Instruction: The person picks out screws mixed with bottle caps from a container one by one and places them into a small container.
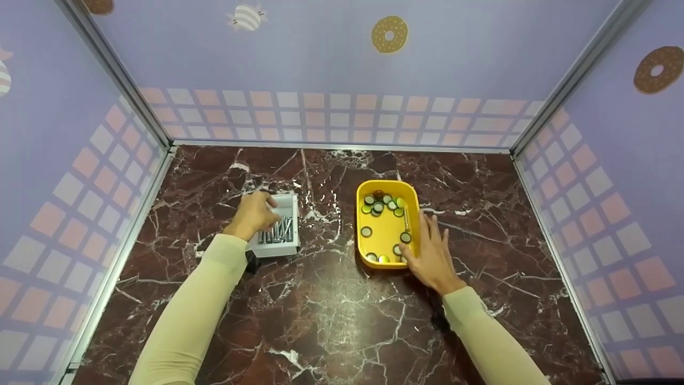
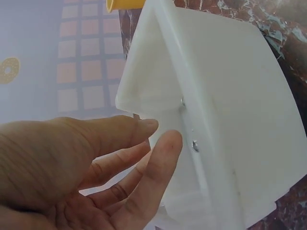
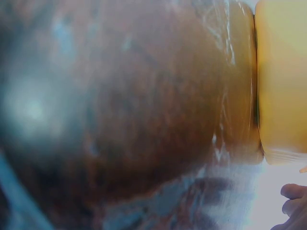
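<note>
My left hand (image 1: 254,215) is over the left part of a small white bin (image 1: 288,249). Its fingers are bent, and in the left wrist view a gap shows between thumb and index finger (image 2: 165,158), with nothing held. Several long silver bolts (image 1: 278,231) lie in the bin. Beside the right wall of a yellow tray (image 1: 360,214) is my right hand (image 1: 434,259), fingers spread and fairly straight, thumb by the near right rim. Small round caps (image 1: 378,207), silver, dark and yellow-green, lie in the tray. A thin metal piece (image 1: 406,219) lies along its right side.
Bin and tray stand apart on a dark red marbled tabletop (image 1: 331,310). Patterned lilac panels (image 1: 320,64) enclose the back and both sides, with metal strips along their edges. The right wrist view is blurred, showing the tray's outer wall (image 3: 283,81).
</note>
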Motion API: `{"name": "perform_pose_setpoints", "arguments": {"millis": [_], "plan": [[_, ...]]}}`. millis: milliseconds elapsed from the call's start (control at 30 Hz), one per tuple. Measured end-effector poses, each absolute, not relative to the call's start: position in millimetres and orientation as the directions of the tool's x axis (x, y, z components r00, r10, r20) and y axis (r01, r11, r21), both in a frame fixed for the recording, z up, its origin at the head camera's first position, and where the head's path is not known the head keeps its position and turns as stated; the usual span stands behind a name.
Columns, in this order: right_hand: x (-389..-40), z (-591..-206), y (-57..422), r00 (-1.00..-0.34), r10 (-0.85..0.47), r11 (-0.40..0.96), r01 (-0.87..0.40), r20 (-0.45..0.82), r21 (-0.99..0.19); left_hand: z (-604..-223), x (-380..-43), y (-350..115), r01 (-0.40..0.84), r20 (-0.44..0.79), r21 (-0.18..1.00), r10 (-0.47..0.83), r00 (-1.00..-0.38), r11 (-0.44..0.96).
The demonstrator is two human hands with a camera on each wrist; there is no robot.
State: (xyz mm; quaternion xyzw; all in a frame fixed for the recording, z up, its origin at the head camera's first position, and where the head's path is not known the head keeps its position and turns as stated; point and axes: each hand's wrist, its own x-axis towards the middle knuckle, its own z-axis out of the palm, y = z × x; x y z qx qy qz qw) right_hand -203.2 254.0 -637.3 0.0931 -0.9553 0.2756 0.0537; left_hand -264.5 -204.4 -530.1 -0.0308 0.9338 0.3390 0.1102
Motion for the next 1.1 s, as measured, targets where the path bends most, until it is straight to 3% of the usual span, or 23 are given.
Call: {"name": "perform_pose_setpoints", "arguments": {"millis": [533,833,1100], "plan": [[-205,-638,254,-0.976,-0.150,0.834,-0.209,0.155,-0.510,-507,-257,-170,0.034,-0.034,0.493,0.059,-0.998,0.870],[-205,-638,255,-0.976,-0.153,0.830,-0.211,0.153,-0.517,-501,-254,-125,0.236,0.072,0.412,0.227,-0.971,0.880],[-205,-639,255,-0.976,-0.154,0.833,-0.212,0.154,-0.511,-500,-258,-79,0.444,0.095,0.312,0.438,-0.894,0.840]]}}
